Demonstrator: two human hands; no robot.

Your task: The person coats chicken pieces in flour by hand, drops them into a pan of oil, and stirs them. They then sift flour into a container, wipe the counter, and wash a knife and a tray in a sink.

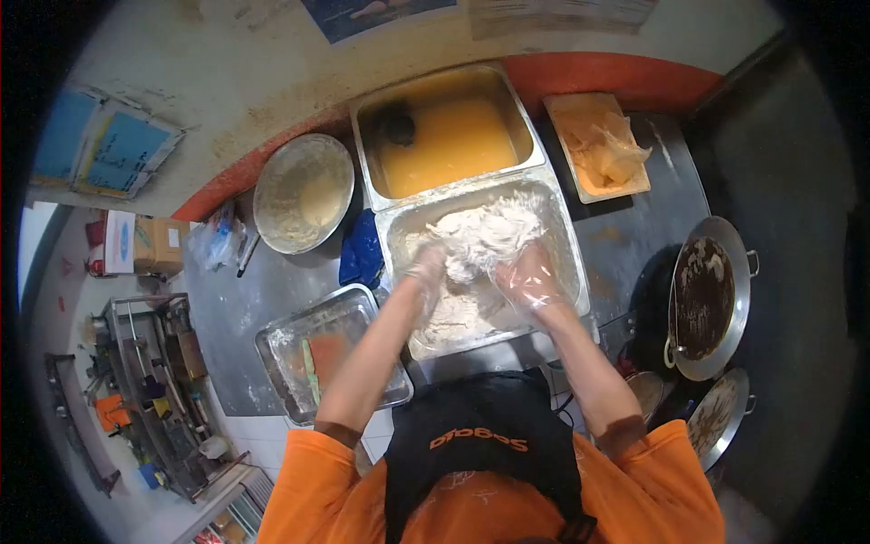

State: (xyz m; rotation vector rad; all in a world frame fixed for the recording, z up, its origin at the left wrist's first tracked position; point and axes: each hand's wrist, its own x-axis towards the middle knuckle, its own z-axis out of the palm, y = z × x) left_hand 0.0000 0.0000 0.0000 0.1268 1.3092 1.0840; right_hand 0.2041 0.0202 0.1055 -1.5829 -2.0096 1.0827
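Both my hands wear clear plastic gloves and are inside a metal pan (580, 272) of white flour (444, 319). My left hand (430, 268) is at the left of a pale, flour-coated mass (485, 231), its fingers smeared by motion. At the lower right edge of that mass is my right hand (528, 276), touching it, with its fingertips hidden by flour. The mass is blurred at its upper right, and its single pieces cannot be made out.
Behind the pan stands a metal tub of yellow-orange liquid (453, 136) with a dark round object (395, 127) in it. Left are a floury bowl (304, 192), a blue cloth (362, 251) and a metal tray (272, 340). Right are an orange-lined container (594, 145) and a wok (739, 317).
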